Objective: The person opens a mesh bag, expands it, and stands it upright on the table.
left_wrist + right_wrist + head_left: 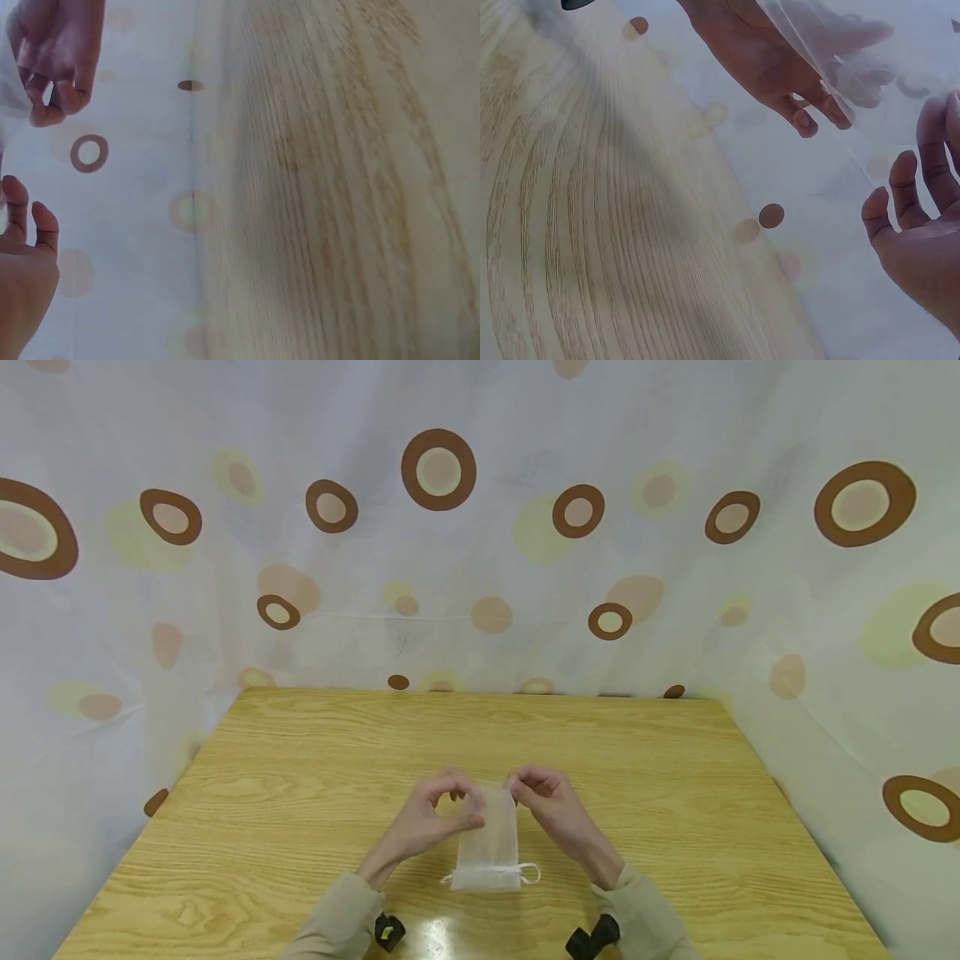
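A white sheer drawstring pouch (492,842) is held up between the two hands in the head view, its gathered cord end and loops towards the person. My left hand (431,817) holds the pouch's upper left side with thumb and index finger, the thumb in front. At the upper right corner, my right hand (553,806) pinches the fabric, other fingers loosely bent. Through the thin cloth (900,45) in the right wrist view, parts of the left hand show. The left wrist view catches only a sliver of the pouch at its left edge.
A wood-grain table (322,752) lies under the hands. Behind it and at both sides hangs a white curtain (495,443) with brown and pastel circles. Dark wrist devices (592,937) sit by the beige sleeves (648,914).
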A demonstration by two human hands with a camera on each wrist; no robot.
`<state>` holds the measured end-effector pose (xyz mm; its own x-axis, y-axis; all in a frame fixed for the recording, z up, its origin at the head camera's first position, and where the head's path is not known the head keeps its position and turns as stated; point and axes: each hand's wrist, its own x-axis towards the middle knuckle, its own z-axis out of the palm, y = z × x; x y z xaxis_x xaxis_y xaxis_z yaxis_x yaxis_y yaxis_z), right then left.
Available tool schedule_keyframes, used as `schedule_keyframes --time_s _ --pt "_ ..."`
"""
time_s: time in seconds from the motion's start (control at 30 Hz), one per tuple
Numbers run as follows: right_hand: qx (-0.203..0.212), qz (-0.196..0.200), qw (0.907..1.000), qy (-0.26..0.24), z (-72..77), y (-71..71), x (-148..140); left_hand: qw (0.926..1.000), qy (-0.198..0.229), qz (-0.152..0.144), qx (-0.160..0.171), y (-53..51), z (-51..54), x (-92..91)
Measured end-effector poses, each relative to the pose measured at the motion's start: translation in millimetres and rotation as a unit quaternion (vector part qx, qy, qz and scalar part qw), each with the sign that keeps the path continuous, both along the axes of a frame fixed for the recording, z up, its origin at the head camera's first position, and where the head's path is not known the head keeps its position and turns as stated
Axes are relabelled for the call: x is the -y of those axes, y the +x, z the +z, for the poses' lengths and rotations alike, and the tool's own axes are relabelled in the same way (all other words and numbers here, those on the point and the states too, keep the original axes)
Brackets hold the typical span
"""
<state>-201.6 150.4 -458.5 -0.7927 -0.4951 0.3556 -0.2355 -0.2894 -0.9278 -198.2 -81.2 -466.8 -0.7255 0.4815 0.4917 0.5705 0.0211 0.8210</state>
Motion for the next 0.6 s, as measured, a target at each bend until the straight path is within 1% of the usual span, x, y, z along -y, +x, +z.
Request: schedule_keyframes --time_s 0.07,0.13,0.23,0.3,0.43,0.53,0.6 --pt "-0.004 -0.002 1.0000 0.002 0.2 0.3 -0.7 1.0000 -0.001 -0.006 0.006 0.1 0.1 -0.2" --pt "-0.007 0.010 0.9999 0.003 0.0 0.2 -0.9 0.9998 0.008 -0.007 0.016 0.7 0.6 -0.7" --pt "-0.002 0.035 0.9994 -0.001 1.2 1.2 0.0 0.9996 0.026 -0.001 0.012 1.0 0.4 -2.0" --pt "0.006 0.053 0.9986 -0.004 2.4 1.9 0.7 0.9995 0.031 0.003 0.007 1.0 0.1 -3.0" --pt "0.012 0.065 0.9978 -0.007 4.6 2.8 1.4 0.9990 0.025 0.029 -0.023 -0.7 -1.0 -5.1" --pt "0.005 0.067 0.9977 0.000 5.1 2.8 0.6 0.9967 0.029 0.051 -0.056 -2.6 -2.4 -5.8" --pt "-0.005 0.073 0.9973 0.009 5.2 2.4 -0.3 0.9951 0.035 0.058 -0.072 -3.2 -3.1 -5.7"
